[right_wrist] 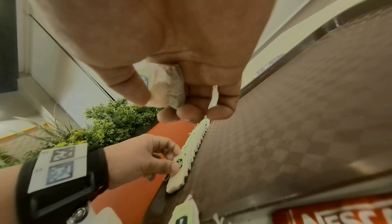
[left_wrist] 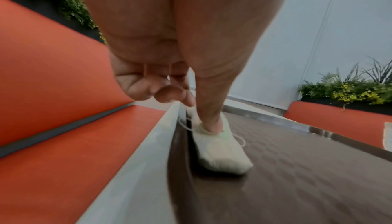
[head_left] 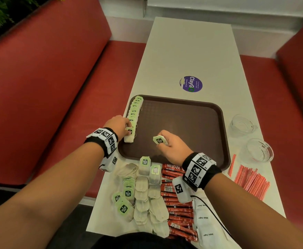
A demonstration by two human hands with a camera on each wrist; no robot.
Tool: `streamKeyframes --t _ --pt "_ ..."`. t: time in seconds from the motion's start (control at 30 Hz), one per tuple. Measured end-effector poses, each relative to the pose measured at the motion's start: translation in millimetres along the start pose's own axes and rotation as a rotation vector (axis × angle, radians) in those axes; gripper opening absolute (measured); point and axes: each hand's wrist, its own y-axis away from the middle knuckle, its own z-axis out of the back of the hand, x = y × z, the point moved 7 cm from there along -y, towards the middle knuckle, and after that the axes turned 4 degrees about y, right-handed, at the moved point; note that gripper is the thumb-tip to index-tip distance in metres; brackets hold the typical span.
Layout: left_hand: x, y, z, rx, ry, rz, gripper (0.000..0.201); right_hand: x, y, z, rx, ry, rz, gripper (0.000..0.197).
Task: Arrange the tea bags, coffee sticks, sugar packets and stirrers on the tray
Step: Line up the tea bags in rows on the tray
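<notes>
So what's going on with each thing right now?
tray: flat on table, mostly bare
row of tea bags: overlapping along tray's left edge
left hand: pinching the nearest bag's tag
right hand: holding one tea bag above tray
coffee sticks: off tray
stirrers: off tray
glass bowls: empty

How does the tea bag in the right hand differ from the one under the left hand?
The green-tagged tea bag in the right hand is held above the brown plastic tray, clear of the row; the green-tagged tea bag under the left hand lies at the tray's left edge, ending the row. The right hand grips; the left hand pinches. Both share the same look.
</notes>
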Motion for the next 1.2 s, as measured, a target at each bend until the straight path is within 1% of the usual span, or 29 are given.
streamKeyframes --t 0.13,0.27,0.43,0.57,0.63,0.7,0.73,0.8,0.87,0.93,1.0,1.07,1.13,1.2 --pt "-1 -1 1 -0.084 0.06 0.057 0.031 -4 1 3 -0.016 -0.004 -0.005 0.006" --pt "-17 -1 -7 -0.019 -0.065 0.059 0.044 -4 0 8 -0.05 0.042 0.021 0.004" --pt "-18 -7 -10 0.0 -0.09 0.05 0.032 -3 -4 7 -0.062 0.052 0.043 0.002" --pt "-20 -4 -4 0.009 -0.074 0.046 0.037 -4 -5 2 -0.026 -0.008 0.015 0.002" --pt "-26 3 7 -0.047 0.047 -0.015 0.034 -4 -7 1 -0.026 -0.032 0.009 0.004" --pt "-41 17 20 -0.105 0.283 -0.167 0.031 -3 -9 0 -0.032 -0.041 0.016 0.004" --pt "-50 28 27 -0.112 0.394 -0.257 0.031 -2 -10 -1 -0.032 -0.044 0.02 0.004" --pt "-67 50 35 -0.053 0.556 -0.402 0.026 0 -12 -2 -0.036 -0.049 0.032 0.003" --pt "-75 64 33 0.01 0.588 -0.493 0.02 4 -14 -3 -0.047 -0.064 0.053 0.005" --pt "-75 69 29 0.001 0.54 -0.541 0.014 7 -16 -5 -0.045 -0.065 0.058 0.007" --pt "-72 71 27 -0.034 0.508 -0.549 0.008 7 -18 -8 -0.037 -0.072 0.048 0.008" --pt "-66 71 29 -0.069 0.521 -0.52 0.007 5 -20 -9 -0.049 -0.025 0.048 0.015" --pt "-52 67 34 -0.118 0.545 -0.448 0.007 1 -21 -11 -0.053 0.067 0.04 0.024" --pt "-34 60 40 -0.181 0.545 -0.355 0.005 -5 -22 -15 -0.009 0.102 0.01 0.026"
